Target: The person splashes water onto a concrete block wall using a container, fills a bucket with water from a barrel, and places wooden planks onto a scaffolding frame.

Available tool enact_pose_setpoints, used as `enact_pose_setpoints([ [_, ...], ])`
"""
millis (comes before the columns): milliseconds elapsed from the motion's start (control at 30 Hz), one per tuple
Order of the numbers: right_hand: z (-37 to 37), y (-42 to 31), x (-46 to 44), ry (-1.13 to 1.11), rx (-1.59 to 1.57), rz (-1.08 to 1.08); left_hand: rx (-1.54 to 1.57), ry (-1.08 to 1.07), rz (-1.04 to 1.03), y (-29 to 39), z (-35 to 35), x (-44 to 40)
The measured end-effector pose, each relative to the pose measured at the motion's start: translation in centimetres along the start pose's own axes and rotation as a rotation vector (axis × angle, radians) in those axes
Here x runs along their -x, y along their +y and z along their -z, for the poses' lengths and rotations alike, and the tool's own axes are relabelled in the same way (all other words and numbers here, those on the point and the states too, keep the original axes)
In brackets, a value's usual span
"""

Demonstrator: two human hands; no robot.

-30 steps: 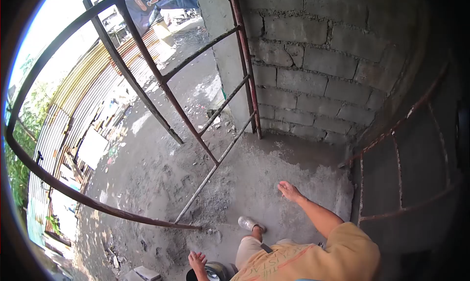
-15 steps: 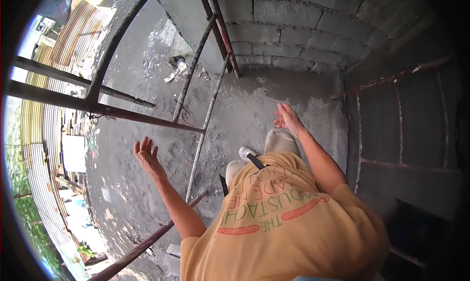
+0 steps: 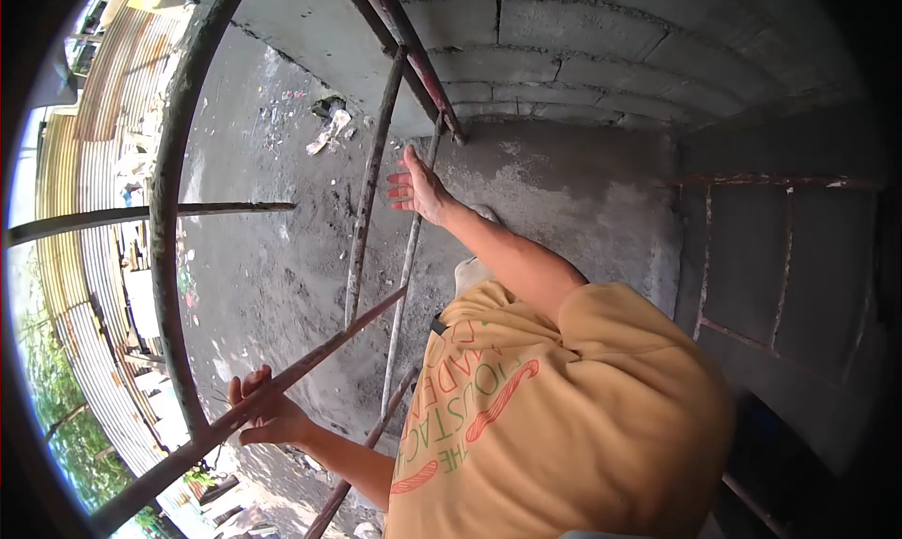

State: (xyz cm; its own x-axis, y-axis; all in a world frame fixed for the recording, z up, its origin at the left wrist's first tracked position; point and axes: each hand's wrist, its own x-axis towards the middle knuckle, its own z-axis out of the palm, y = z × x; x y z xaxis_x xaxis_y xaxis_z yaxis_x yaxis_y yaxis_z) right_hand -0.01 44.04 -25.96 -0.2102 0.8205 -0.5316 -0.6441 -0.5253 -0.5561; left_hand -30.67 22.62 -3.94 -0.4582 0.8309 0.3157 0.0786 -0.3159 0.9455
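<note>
My left hand (image 3: 274, 421) is at the lower left, partly hidden behind a rusty metal bar (image 3: 324, 358) that crosses in front of it. Its fingers show apart beyond the bar and the thumb on the near side; no wrap around the bar is visible, and I cannot tell whether they touch. Stretched forward, my right hand (image 3: 427, 193) has its fingers spread and holds nothing. It overlaps a thin, pale-flecked upright bar (image 3: 397, 318) in view, and contact is unclear. Another speckled bar (image 3: 369, 196) stands just left of it.
A thick curved pipe (image 3: 169, 172) belongs to the metal framework on the left. Grey block wall (image 3: 564, 36) rises ahead, above a rough concrete floor (image 3: 564, 201). Rusty bars (image 3: 783, 257) line the dark right side. Corrugated sheets (image 3: 75, 201) and litter (image 3: 329, 130) lie beyond the framework.
My view and body have turned left. The right hand has swung left to the upright bars. The left hand has moved lower, behind the rusty bar.
</note>
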Motion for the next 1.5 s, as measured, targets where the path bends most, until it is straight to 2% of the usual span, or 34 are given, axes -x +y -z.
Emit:
enact_pose_setpoints([
  [33, -0.8, -0.6, -2.1, -0.004, -0.011, 0.003, 0.01, 0.001, -0.019, 0.6, -0.4, -0.5],
  [100, -1.8, -0.7, -5.3, -0.106, -0.245, -0.033, -0.007, 0.051, -0.022, 1.1, -1.1, -1.5],
  [167, -3.5, -1.5, -5.8, -0.068, -0.276, -0.059, -0.08, 0.113, -0.047, 1.4, -3.6, -1.5],
  [233, -4.2, -2.0, -7.0, -0.08, -0.388, -0.032, 0.064, -0.041, -0.029, 1.4, -4.2, -1.6],
  [333, -5.5, -2.8, -8.3, -0.059, -0.424, -0.018, 0.115, 0.007, -0.018, 1.2, -4.5, -1.6],
  [400, -5.9, -2.1, -8.6, 0.052, -0.472, -0.075, 0.142, 0.069, 0.03, 1.9, -5.5, -1.4],
  [533, -6.1, -3.3, -7.8, 0.142, -0.424, -0.114, 0.165, -0.009, 0.042, 2.3, -5.5, -1.1],
  [667, -6.1, -4.7, -7.2, 0.185, -0.382, -0.079, 0.125, 0.109, 0.055, 3.0, -6.9, -0.7],
  [767, -6.1, -5.2, -6.9, 0.197, -0.328, -0.029, 0.122, 0.063, 0.075, 3.4, -7.2, -0.7],
  [900, -5.9, -5.7, -7.3, 0.217, -0.345, -0.103, 0.131, 0.067, 0.085, 3.2, -7.4, -0.1],
  [1067, -6.1, -6.2, -7.0, 0.277, -0.263, -0.089, 0.103, 0.075, 0.096, 3.5, -7.6, 0.5],
  [1333, -5.8, -5.7, -7.4, 0.24, -0.284, -0.111, 0.165, 0.119, 0.063, 2.6, -6.8, 1.0],
  [1433, -5.6, -5.7, -7.0, 0.215, -0.269, -0.095, 0.207, 0.072, 0.077, 3.4, -7.7, 1.0],
  [1467, -5.1, -5.5, -7.4, 0.194, -0.31, -0.144, 0.217, 0.087, 0.043, 2.8, -6.9, 1.7],
  [1500, -4.7, -5.4, -7.6, 0.162, -0.308, -0.128, 0.356, 0.092, 0.049, 1.4, -5.1, 2.6],
])
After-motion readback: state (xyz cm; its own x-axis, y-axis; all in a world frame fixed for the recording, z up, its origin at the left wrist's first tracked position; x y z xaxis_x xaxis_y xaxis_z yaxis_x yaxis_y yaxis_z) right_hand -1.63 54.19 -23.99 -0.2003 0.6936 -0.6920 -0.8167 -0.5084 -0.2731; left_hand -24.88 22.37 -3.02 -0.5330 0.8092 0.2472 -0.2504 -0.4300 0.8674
